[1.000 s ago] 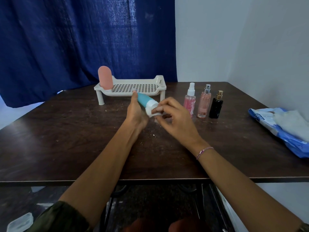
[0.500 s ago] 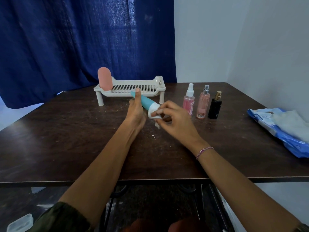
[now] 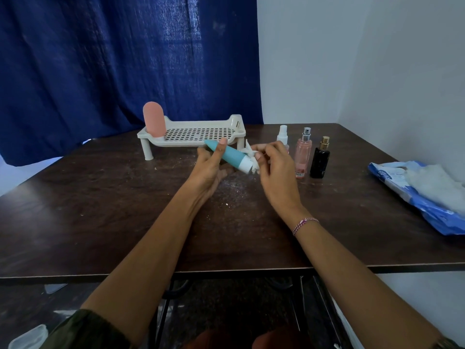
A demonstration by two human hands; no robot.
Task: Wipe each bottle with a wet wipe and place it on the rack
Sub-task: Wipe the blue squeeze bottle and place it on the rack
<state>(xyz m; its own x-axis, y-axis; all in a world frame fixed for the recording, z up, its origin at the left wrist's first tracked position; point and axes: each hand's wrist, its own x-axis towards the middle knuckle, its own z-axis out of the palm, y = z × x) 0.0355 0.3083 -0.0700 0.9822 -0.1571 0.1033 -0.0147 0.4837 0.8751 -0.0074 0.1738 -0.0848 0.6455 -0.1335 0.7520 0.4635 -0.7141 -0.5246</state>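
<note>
1. The left hand grips the teal bottle, thumb laid over its top side and fingers curled beneath, holding it above the tabletop.
2. The bottle lies slanted between the two hands. Its narrow teal end points away past the left thumb, and its white cap is turned toward the right hand.
3. The right hand pinches a crumpled wet wipe between its fingertips, and the wipe touches the cap end of the bottle.
4. Just beyond the left hand stands the white rack on short legs. A pink bottle stands upright at its end, out past the left hand.
5. Just beside the right hand, on its outer side, three spray bottles stand in a row:
   - The white-topped spray bottle is partly hidden behind the right hand's fingers.
   - Next comes a pink spray bottle.
   - The black bottle with a gold top stands farthest out.
6. Well apart to the right of the right hand, a blue-and-white wipes packet lies open at the tabletop's edge.
7. A thread bracelet circles the right wrist.
8. White crumbs speckle the tabletop under and near both hands.
</note>
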